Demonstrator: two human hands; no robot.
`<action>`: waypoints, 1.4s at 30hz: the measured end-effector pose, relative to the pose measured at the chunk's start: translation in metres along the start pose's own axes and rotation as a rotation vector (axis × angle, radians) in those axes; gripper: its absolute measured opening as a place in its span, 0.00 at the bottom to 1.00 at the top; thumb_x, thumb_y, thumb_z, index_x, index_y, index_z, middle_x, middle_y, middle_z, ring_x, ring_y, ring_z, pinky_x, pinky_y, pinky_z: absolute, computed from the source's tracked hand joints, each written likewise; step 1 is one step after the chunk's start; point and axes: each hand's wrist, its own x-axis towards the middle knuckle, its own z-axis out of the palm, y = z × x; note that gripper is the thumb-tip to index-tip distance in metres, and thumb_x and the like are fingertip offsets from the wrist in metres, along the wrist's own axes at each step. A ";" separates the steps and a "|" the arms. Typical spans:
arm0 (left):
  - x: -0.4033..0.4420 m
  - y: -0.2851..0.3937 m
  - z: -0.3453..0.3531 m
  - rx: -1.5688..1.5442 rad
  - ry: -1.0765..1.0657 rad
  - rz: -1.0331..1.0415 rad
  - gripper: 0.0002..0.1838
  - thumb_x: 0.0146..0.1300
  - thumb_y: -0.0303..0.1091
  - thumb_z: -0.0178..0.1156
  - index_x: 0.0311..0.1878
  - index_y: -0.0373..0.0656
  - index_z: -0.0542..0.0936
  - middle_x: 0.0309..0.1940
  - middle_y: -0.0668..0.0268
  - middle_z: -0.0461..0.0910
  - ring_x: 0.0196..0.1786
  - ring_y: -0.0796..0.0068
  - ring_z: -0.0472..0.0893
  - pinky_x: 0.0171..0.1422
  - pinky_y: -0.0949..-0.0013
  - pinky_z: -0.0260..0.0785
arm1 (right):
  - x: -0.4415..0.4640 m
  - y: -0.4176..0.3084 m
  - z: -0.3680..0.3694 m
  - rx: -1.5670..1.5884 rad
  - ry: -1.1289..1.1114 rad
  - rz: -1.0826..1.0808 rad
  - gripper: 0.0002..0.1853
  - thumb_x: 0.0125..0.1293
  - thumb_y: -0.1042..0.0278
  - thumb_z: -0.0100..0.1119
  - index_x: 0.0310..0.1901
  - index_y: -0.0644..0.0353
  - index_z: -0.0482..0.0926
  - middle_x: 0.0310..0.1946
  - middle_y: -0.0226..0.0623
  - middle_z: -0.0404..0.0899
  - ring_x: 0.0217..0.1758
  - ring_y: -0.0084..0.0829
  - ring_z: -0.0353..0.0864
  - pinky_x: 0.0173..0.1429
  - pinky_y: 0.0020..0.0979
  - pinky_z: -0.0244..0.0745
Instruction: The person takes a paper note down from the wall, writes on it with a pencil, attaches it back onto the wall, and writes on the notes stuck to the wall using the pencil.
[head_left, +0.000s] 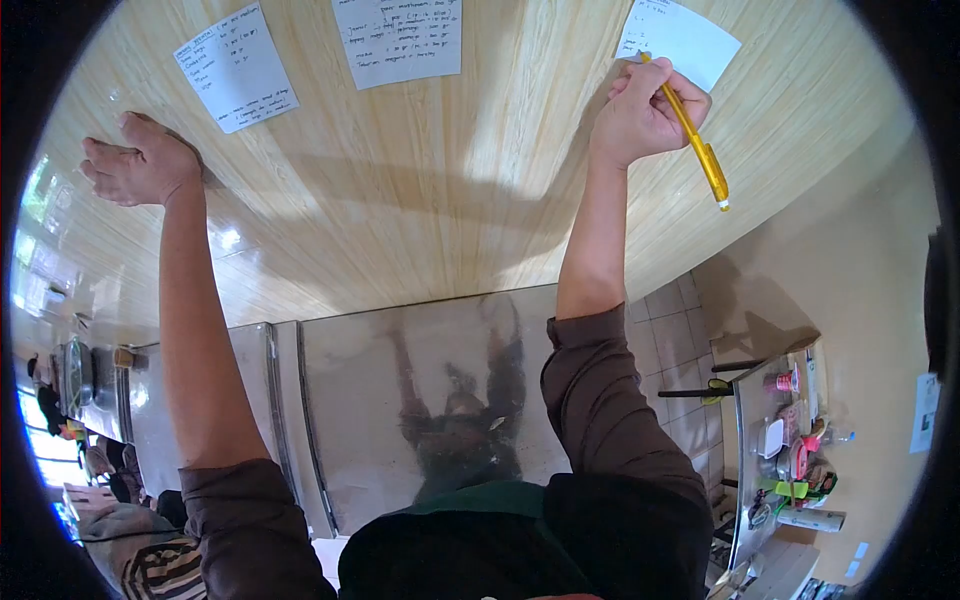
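My right hand (652, 113) grips a yellow pen (699, 140) with a white end. The pen's tip meets a white paper sheet (706, 42) at the upper right, which carries a few lines of handwriting. At the far left, my left hand (143, 164) rests against the pale wood-grain surface (400, 200), thumb apart from loosely bent fingers, with nothing visible in it. Near that hand is a second handwritten sheet (237, 66), slightly tilted. Between the hands, a third sheet (400, 42) covered in writing runs off the top edge of the view.
A shiny metal panel (350, 400) with a reflection lies below the wood-grain surface. At the lower right stands a table (748, 440) crowded with small items, including a white container (773, 438). A person's striped grey clothing (160, 570) shows at the lower left.
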 end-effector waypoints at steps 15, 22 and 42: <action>0.000 0.005 -0.003 -0.017 -0.025 -0.038 0.44 0.67 0.65 0.48 0.77 0.42 0.57 0.78 0.42 0.48 0.79 0.34 0.43 0.80 0.38 0.33 | 0.000 0.002 -0.001 -0.028 0.053 -0.022 0.09 0.68 0.78 0.59 0.36 0.61 0.67 0.22 0.32 0.74 0.16 0.16 0.70 0.21 0.17 0.67; -0.001 0.005 -0.002 -0.026 -0.018 -0.038 0.44 0.67 0.65 0.48 0.76 0.42 0.57 0.78 0.42 0.48 0.79 0.35 0.43 0.80 0.38 0.34 | 0.001 0.005 -0.002 -0.039 0.040 -0.004 0.09 0.68 0.77 0.61 0.36 0.61 0.68 0.23 0.32 0.75 0.16 0.16 0.70 0.21 0.17 0.66; 0.000 0.002 0.000 -0.002 0.011 -0.033 0.43 0.68 0.64 0.51 0.76 0.44 0.59 0.78 0.46 0.50 0.78 0.40 0.47 0.81 0.41 0.34 | -0.005 0.006 -0.008 -0.002 -0.100 -0.066 0.10 0.67 0.73 0.63 0.37 0.60 0.69 0.25 0.32 0.76 0.25 0.18 0.74 0.32 0.20 0.72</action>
